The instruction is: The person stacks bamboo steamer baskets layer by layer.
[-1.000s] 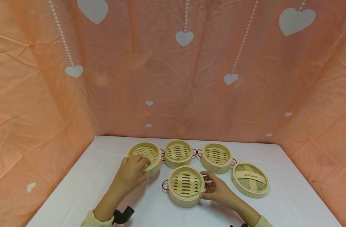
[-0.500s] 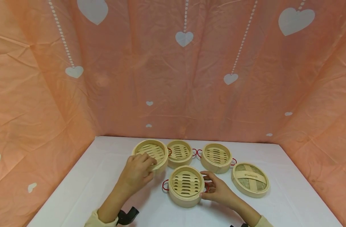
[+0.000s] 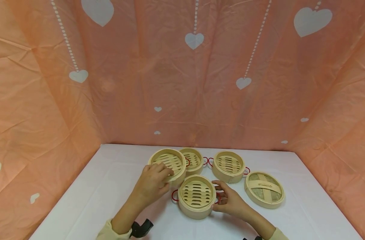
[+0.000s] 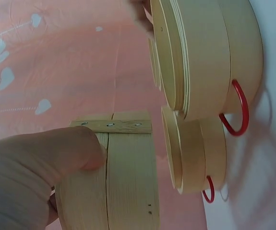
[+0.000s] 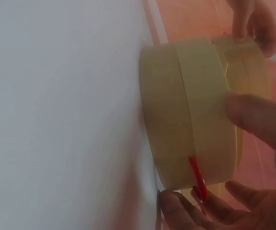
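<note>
My left hand [image 3: 154, 183] grips the near rim of a bamboo steamer basket [image 3: 178, 181] with a slatted bottom and red handles. In the left wrist view the thumb presses on the wall of this basket [image 4: 130, 177], held up off the white table. It overlaps the back middle steamer [image 3: 200, 168] in the head view. With thumb and fingers spread round its right side, my right hand [image 3: 230, 200] holds the front steamer basket [image 3: 195, 214], which stands upright on the table. The right wrist view shows the fingers by the red handle [image 5: 198, 179] of this basket.
Another steamer basket [image 3: 230, 179] with red handles stands at the back right. To its front right lies a round woven bamboo lid [image 3: 264, 204] with a strap handle. The white table [image 3: 89, 200] meets a pink heart-patterned cloth [image 3: 182, 100] at the back.
My left hand has carried its steamer basket to the right, so it covers more of the back middle one. The right hand and the front steamer have stayed in place.
</note>
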{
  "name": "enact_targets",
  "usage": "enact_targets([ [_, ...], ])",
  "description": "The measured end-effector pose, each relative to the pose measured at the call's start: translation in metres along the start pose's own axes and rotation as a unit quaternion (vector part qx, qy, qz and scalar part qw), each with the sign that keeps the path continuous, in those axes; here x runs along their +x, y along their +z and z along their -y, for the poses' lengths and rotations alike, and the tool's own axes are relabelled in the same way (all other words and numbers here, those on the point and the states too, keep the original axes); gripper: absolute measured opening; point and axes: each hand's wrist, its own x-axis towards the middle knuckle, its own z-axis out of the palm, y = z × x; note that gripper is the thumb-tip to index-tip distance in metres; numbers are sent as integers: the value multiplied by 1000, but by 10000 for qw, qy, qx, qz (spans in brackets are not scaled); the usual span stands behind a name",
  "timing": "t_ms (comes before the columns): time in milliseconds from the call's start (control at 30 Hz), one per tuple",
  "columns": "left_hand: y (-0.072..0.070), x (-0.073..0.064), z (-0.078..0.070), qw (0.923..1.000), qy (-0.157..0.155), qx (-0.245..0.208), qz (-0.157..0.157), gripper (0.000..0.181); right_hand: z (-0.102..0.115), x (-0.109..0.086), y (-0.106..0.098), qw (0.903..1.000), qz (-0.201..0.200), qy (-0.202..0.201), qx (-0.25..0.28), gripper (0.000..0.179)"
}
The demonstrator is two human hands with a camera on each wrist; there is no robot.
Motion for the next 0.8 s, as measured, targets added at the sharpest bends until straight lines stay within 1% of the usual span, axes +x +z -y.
enact_targets([
  [300,5,3,-6,9999,58,-95,68,34,-2,0,0,9999,52,-47,138,81],
  [600,7,6,-11,9998,50,-184,111,35,-1,1,-1,9999,-28,48,103,80],
  [800,7,7,-15,9995,48,-264,157,36,-2,1,-1,9997,60,21,219,81],
])
